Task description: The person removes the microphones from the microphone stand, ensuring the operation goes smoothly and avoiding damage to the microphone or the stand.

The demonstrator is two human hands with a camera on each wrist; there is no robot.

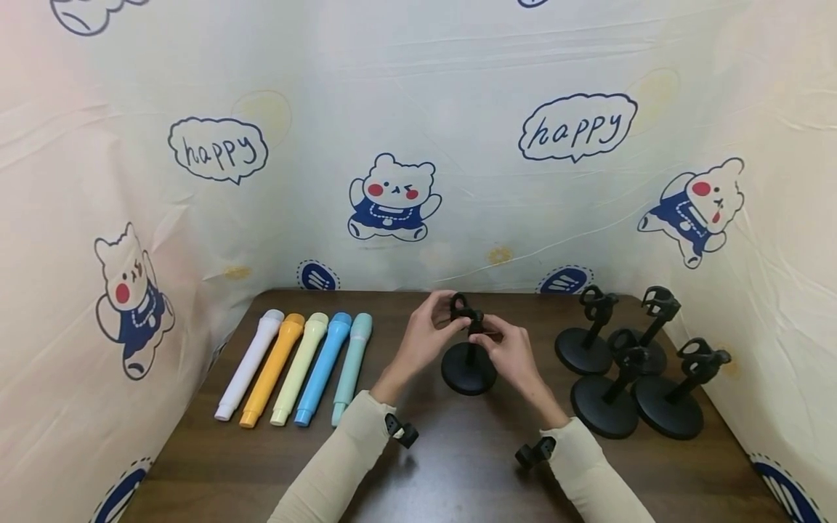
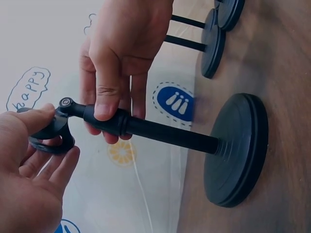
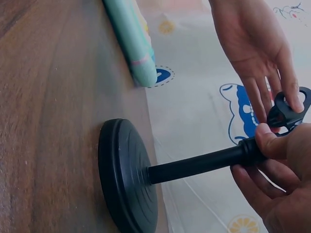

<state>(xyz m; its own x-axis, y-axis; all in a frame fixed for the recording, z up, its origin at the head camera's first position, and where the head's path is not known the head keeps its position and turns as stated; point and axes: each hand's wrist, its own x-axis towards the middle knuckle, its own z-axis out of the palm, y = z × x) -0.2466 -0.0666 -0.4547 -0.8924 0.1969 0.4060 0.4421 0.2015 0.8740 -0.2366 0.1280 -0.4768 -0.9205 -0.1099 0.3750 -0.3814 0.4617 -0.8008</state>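
Note:
A black microphone stand (image 1: 468,370) with a round base stands upright on the table between the hands. My left hand (image 1: 425,330) pinches the clip (image 2: 63,128) at its top, thumb on one side and fingertips on the other. Just below, my right hand (image 1: 513,352) grips the collar at the upper end of the stand's pole (image 3: 199,165), with the thumb pressed along it. In the left wrist view the clip tilts at a small hinge above the collar. The base (image 2: 238,150) rests flat on the table.
Several similar black stands (image 1: 604,407) are grouped at the table's right side. On the left lies a row of microphone-shaped sticks in white, orange, yellow, blue and mint (image 1: 353,367). A printed cloth (image 1: 458,218) hangs behind the brown table (image 1: 451,472).

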